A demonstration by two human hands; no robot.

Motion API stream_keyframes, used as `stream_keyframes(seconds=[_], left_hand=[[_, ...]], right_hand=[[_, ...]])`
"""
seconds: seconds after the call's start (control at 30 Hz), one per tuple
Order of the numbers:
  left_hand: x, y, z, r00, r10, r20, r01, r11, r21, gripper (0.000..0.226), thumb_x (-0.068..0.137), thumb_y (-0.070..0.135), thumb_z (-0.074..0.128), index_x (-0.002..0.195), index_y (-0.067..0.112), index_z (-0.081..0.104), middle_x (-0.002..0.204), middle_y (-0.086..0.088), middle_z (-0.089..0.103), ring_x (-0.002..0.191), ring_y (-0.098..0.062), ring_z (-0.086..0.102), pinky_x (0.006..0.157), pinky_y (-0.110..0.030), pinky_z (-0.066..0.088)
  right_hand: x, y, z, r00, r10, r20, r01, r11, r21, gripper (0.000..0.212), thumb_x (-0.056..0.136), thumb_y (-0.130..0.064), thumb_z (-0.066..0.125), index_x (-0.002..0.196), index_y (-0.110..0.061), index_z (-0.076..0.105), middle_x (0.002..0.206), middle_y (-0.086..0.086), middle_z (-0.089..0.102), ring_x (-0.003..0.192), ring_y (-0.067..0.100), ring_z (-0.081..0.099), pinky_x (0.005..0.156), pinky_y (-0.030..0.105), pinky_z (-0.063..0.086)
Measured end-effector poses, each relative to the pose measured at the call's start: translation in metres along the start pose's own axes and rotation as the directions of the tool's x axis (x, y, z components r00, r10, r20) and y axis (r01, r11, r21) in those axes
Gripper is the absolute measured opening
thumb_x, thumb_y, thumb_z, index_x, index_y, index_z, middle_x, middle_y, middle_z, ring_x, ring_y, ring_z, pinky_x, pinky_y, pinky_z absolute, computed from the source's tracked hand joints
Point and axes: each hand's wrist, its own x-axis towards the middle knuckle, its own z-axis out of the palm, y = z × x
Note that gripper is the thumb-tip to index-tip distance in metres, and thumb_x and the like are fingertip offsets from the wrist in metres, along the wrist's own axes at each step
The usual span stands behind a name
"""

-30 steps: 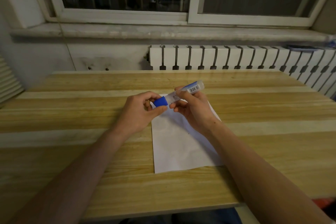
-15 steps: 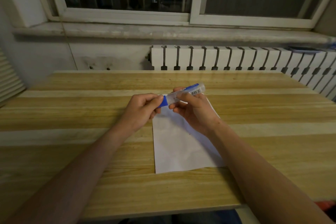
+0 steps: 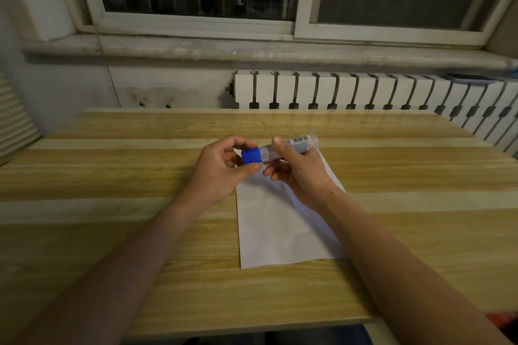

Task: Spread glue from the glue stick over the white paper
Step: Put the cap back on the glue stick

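Observation:
A glue stick point(image 3: 297, 143) with a clear barrel and a barcode label is held level above the far end of the white paper point(image 3: 280, 232). My right hand point(image 3: 301, 173) grips its barrel. My left hand point(image 3: 221, 173) pinches the blue end piece point(image 3: 251, 156) between thumb and fingers. I cannot tell whether that blue piece is a cap or the twist base. The sheet lies flat on the wooden table point(image 3: 112, 232), its far edge hidden behind my hands.
A white radiator point(image 3: 364, 92) and a window sill point(image 3: 252, 50) stand behind the table's far edge. Ribbed slats point(image 3: 14, 126) show at the far left. The near table edge runs across the bottom.
My left fingers have shifted on the blue end, uncovering more of it than half a second ago. The stick stays in about the same place over the paper.

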Motion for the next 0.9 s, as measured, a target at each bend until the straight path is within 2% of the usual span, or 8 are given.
stream_keyframes(seconds=[0.1, 0.2, 0.27, 0.47, 0.6, 0.77, 0.9], left_hand=[[0.0003, 0.0011, 0.001, 1.0, -0.004, -0.005, 0.004, 1.0, -0.023, 0.03, 0.077, 0.012, 0.082, 0.1, 0.027, 0.07, 0.098, 0.009, 0.071, 0.081, -0.019, 0.068, 0.073, -0.028, 0.056], [0.0022, 0.0031, 0.0028, 0.997, -0.063, -0.039, 0.059, 0.993, -0.098, 0.015, 0.085, 0.013, 0.075, 0.097, 0.021, 0.07, 0.082, 0.005, 0.071, 0.065, -0.012, 0.064, 0.056, -0.021, 0.048], [0.0032, 0.0038, 0.0028, 0.993, -0.099, -0.059, 0.091, 0.988, -0.127, 0.005, 0.09, 0.014, 0.07, 0.095, 0.016, 0.07, 0.075, -0.002, 0.07, 0.057, -0.014, 0.059, 0.05, -0.02, 0.044], [0.0038, 0.0034, 0.0013, 0.977, -0.178, -0.119, 0.164, 0.98, -0.116, 0.015, 0.097, 0.023, 0.06, 0.09, 0.015, 0.072, 0.073, -0.003, 0.071, 0.056, -0.015, 0.056, 0.046, -0.025, 0.045], [0.005, 0.0011, 0.0019, 0.96, -0.241, -0.141, 0.224, 0.967, -0.123, 0.018, 0.097, 0.029, 0.06, 0.086, 0.022, 0.072, 0.071, -0.002, 0.071, 0.055, -0.015, 0.056, 0.046, -0.025, 0.044], [0.0057, -0.0006, 0.0, 0.966, -0.214, -0.146, 0.204, 0.976, -0.079, 0.017, 0.097, 0.031, 0.06, 0.088, 0.022, 0.071, 0.073, -0.002, 0.071, 0.057, -0.013, 0.057, 0.046, -0.023, 0.045], [0.0062, -0.0038, 0.0008, 0.982, -0.126, -0.141, 0.126, 0.992, -0.011, 0.012, 0.096, 0.021, 0.061, 0.088, 0.023, 0.069, 0.071, 0.0, 0.069, 0.057, -0.011, 0.056, 0.05, -0.017, 0.042]], right_hand=[[-0.0004, 0.0005, -0.0004, 1.0, 0.022, -0.002, -0.022, 0.999, -0.032, 0.055, 0.087, -0.048, 0.069, 0.106, 0.003, 0.065, 0.087, 0.02, 0.07, 0.065, 0.027, 0.065, 0.057, 0.029, 0.053], [-0.001, -0.0005, 0.0006, 0.999, 0.044, 0.002, -0.044, 0.999, -0.026, 0.069, 0.085, -0.057, 0.065, 0.115, 0.005, 0.064, 0.092, 0.02, 0.069, 0.067, 0.027, 0.067, 0.057, 0.029, 0.05], [-0.0005, -0.0009, 0.0012, 0.998, 0.064, -0.001, -0.064, 0.998, -0.014, 0.073, 0.085, -0.058, 0.064, 0.12, 0.006, 0.062, 0.094, 0.02, 0.07, 0.068, 0.028, 0.068, 0.056, 0.029, 0.05], [0.0025, -0.0032, 0.0007, 0.992, 0.093, -0.08, -0.086, 0.993, 0.083, 0.033, 0.097, -0.027, 0.058, 0.109, 0.003, 0.063, 0.087, 0.019, 0.068, 0.061, 0.029, 0.064, 0.05, 0.031, 0.049], [0.0024, -0.0048, -0.0023, 0.99, 0.109, -0.093, -0.102, 0.991, 0.083, 0.018, 0.096, -0.02, 0.061, 0.097, -0.002, 0.059, 0.075, 0.014, 0.064, 0.059, 0.025, 0.061, 0.051, 0.03, 0.05], [0.0033, -0.0036, -0.0053, 0.993, 0.071, -0.098, -0.068, 0.997, 0.034, 0.022, 0.093, -0.025, 0.069, 0.089, -0.005, 0.06, 0.069, 0.012, 0.061, 0.054, 0.024, 0.057, 0.046, 0.03, 0.046], [0.0051, -0.0024, -0.0075, 0.99, 0.055, -0.129, -0.053, 0.998, 0.019, 0.026, 0.089, -0.03, 0.073, 0.085, -0.006, 0.062, 0.063, 0.011, 0.06, 0.047, 0.023, 0.053, 0.041, 0.028, 0.041]])
